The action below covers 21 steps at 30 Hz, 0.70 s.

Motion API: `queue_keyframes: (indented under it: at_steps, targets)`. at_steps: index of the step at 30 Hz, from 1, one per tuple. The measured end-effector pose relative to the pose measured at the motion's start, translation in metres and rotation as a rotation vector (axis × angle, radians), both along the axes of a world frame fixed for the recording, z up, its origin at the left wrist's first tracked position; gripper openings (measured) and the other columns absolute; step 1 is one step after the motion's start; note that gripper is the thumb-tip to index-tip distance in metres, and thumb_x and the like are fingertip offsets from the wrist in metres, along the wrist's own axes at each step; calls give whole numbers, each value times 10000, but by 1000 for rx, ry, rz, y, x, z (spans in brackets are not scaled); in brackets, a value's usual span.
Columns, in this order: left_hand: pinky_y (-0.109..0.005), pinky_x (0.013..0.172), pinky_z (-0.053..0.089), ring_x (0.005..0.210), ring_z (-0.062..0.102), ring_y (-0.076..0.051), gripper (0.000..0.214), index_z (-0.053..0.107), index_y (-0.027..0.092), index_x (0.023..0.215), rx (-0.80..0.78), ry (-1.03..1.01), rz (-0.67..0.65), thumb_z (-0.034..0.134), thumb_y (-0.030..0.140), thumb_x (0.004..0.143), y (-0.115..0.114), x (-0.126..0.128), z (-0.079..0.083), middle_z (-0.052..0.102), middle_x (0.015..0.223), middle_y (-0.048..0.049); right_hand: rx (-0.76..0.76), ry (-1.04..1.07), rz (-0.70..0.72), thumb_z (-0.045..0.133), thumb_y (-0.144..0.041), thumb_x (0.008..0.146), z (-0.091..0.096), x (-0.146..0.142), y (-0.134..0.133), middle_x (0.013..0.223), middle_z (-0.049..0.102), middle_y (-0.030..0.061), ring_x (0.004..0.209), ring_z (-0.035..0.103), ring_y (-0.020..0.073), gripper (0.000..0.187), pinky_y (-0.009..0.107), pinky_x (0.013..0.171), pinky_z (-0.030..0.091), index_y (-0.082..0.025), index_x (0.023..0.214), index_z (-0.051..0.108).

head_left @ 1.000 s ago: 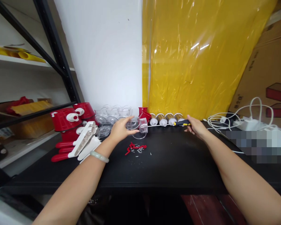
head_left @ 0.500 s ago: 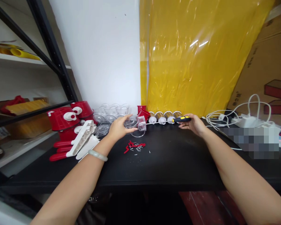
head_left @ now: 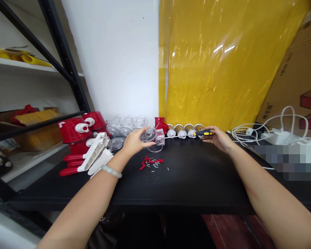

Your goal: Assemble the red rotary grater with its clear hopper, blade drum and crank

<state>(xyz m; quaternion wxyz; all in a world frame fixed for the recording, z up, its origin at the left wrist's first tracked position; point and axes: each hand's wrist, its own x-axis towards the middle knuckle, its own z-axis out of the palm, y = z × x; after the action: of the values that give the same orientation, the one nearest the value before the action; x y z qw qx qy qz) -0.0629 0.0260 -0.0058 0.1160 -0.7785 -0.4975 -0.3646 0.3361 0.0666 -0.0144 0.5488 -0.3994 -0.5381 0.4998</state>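
Note:
My left hand [head_left: 134, 143] is closed around a clear plastic part [head_left: 152, 137] with a round dish and a square block, held just above the black table [head_left: 186, 180]. My right hand [head_left: 217, 138] grips a screwdriver [head_left: 197, 134] with a black and yellow handle. Its thin shaft points left, and the tip reaches the clear part's square block. Small red clips and tiny screws [head_left: 151, 162] lie on the table just in front of the clear part.
Red housings [head_left: 76, 133] and white plastic handles [head_left: 95, 155] are piled at the left. Clear cups [head_left: 125, 124] and a row of brass-coloured cylinders [head_left: 184, 130] stand along the back. White cables and a power strip [head_left: 277, 136] lie at the right, before cardboard boxes [head_left: 298, 83].
My right hand picked the screwdriver up off the table and brought its tip to the clear part. My left hand kept holding that part.

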Motion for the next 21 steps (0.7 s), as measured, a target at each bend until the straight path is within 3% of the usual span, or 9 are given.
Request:
queue_keyframes:
  at_steps: [2,6,8,12,14,18,21]
  targets:
    - [-386,874,477,999,632,-269,766,531,241,1319,-3,-6,-2,721,612,677,0,-1,0,679,1096,-94,10,-56,3,523,-340,810,-2,1,-1,593,638,-21,468,600,149,105,347,655,536,-238,836,511]
    - [-389,880,473,1005,631,-274,764,534,242,1314,-12,-15,-3,729,604,671,2,-3,0,679,1104,-98,-16,-315,-62,476,-560,866,-8,3,1,304,356,-71,252,293,87,412,374,665,542,-224,629,493]
    - [-390,874,475,1000,633,-278,762,541,239,1307,-10,-20,-1,730,607,667,2,-3,0,679,1109,-101,-84,-324,-68,430,-596,871,-9,3,2,322,405,-36,275,361,112,452,377,632,538,-220,632,505]
    - [-391,872,477,1000,635,-281,770,538,240,1314,-6,-22,3,731,607,665,2,-2,0,683,1094,-102,-110,-55,40,520,-399,840,-5,1,1,667,672,17,520,620,164,161,338,614,534,-242,871,502]
    - [-390,875,477,1001,635,-281,772,536,244,1318,-4,-16,5,729,609,667,1,-2,0,682,1091,-102,-59,-21,58,561,-368,829,-4,0,-1,608,637,-19,470,580,134,154,328,631,539,-241,878,489]
    - [-391,873,479,997,634,-285,785,538,244,1320,-4,-6,12,722,628,661,0,-1,0,679,1082,-103,-52,-189,-58,511,-547,875,-7,-1,-3,322,349,-92,273,274,64,388,315,641,554,-216,676,480]
    - [-389,875,481,991,636,-282,784,542,252,1319,-1,-15,-2,729,625,655,-3,2,1,680,1073,-97,-40,-203,-163,485,-602,869,-10,-2,-1,320,358,-72,281,286,65,461,300,612,557,-223,611,434]
